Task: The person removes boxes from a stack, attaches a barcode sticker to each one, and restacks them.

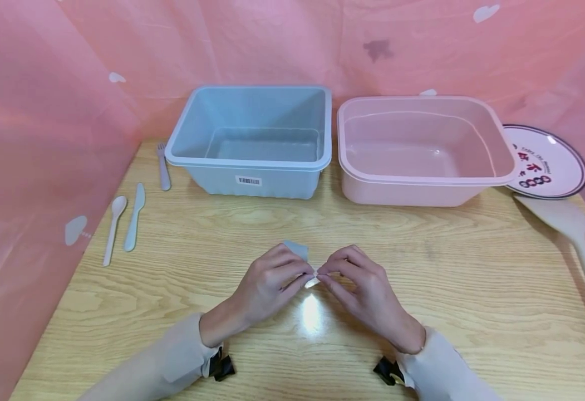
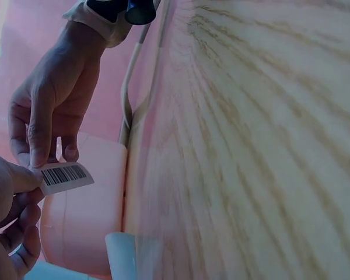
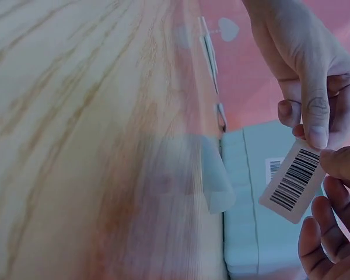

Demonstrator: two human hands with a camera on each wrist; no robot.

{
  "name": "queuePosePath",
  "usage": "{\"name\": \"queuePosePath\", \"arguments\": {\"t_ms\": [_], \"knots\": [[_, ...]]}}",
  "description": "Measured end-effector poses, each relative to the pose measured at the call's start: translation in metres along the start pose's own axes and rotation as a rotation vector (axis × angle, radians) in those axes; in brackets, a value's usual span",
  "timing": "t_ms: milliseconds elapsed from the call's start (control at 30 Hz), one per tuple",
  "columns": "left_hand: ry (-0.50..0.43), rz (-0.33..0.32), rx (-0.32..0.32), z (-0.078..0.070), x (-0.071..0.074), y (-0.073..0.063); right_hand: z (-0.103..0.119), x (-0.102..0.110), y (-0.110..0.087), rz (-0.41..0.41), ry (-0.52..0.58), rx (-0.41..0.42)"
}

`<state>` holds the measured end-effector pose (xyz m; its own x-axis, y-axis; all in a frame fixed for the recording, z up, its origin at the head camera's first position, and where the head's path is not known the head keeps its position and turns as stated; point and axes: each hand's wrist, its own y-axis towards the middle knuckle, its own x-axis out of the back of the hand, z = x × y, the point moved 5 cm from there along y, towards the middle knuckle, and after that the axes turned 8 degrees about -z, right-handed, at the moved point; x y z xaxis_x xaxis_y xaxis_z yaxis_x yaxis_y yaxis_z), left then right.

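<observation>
Over the middle of the table, both hands meet at a small white barcode label (image 3: 294, 181). My left hand (image 1: 274, 278) pinches its edge between thumb and fingertip. From the other side my right hand (image 1: 364, 287) pinches the label close beside the left fingertips. In the right wrist view the black bars face the camera, and the label's lower end sticks out free. A pale blue curved piece (image 1: 296, 249) stands on the table just behind the left hand, partly covered by it in the head view.
Behind the hands stand a blue bin (image 1: 252, 178) with its own barcode sticker (image 1: 249, 181) and a pink bin (image 1: 407, 192). At the left lie a spoon (image 1: 114, 225), a knife (image 1: 134, 217) and a fork (image 1: 164, 170). A plate (image 1: 558, 161) and a large spatula (image 1: 568, 217) lie right.
</observation>
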<state>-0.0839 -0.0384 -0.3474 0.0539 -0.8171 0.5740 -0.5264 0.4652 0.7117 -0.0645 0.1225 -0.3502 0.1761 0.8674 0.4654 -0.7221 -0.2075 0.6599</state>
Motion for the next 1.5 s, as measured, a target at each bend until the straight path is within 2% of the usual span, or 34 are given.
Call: {"name": "queuePosePath", "arguments": {"t_ms": [133, 200, 267, 333, 433, 500, 567, 733, 867, 1000, 1133, 1333, 1500], "knots": [[-0.015, -0.023, 0.03, 0.001, -0.001, 0.0, 0.002, 0.002, 0.003, -0.024, 0.002, 0.006], [-0.054, -0.067, 0.086, 0.003, 0.0, 0.001, 0.002, 0.005, 0.006, -0.071, -0.007, 0.013], [-0.132, -0.121, 0.182, 0.008, 0.002, 0.001, 0.001, 0.011, 0.009, -0.136, -0.021, -0.001], [-0.225, -0.176, 0.305, 0.014, 0.005, 0.002, -0.003, 0.017, 0.011, -0.182, -0.023, -0.063], [-0.379, -0.225, 0.485, 0.021, 0.008, 0.001, -0.011, 0.02, 0.012, -0.196, 0.008, -0.202], [-0.451, -0.233, 0.566, 0.024, 0.008, 0.001, -0.016, 0.019, 0.011, -0.176, 0.053, -0.295], [-0.507, -0.231, 0.612, 0.025, 0.007, 0.0, -0.02, 0.016, 0.01, -0.159, 0.11, -0.367], [-0.56, -0.219, 0.639, 0.027, 0.002, 0.0, -0.024, 0.008, 0.007, -0.146, 0.179, -0.476], [-0.557, -0.208, 0.649, 0.028, -0.002, 0.002, -0.024, 0.01, 0.006, -0.172, 0.178, -0.469], [-0.528, -0.153, 0.689, 0.031, -0.011, 0.008, -0.026, 0.017, 0.005, -0.202, 0.157, -0.429], [-0.527, -0.054, 0.727, 0.031, -0.026, 0.023, -0.035, 0.033, 0.004, -0.251, 0.091, -0.42], [-0.557, 0.038, 0.704, 0.028, -0.056, 0.044, -0.055, 0.063, 0.003, -0.296, -0.067, -0.407], [-0.561, 0.117, 0.721, 0.027, -0.085, 0.062, -0.073, 0.089, 0.0, -0.34, -0.173, -0.47]]}}
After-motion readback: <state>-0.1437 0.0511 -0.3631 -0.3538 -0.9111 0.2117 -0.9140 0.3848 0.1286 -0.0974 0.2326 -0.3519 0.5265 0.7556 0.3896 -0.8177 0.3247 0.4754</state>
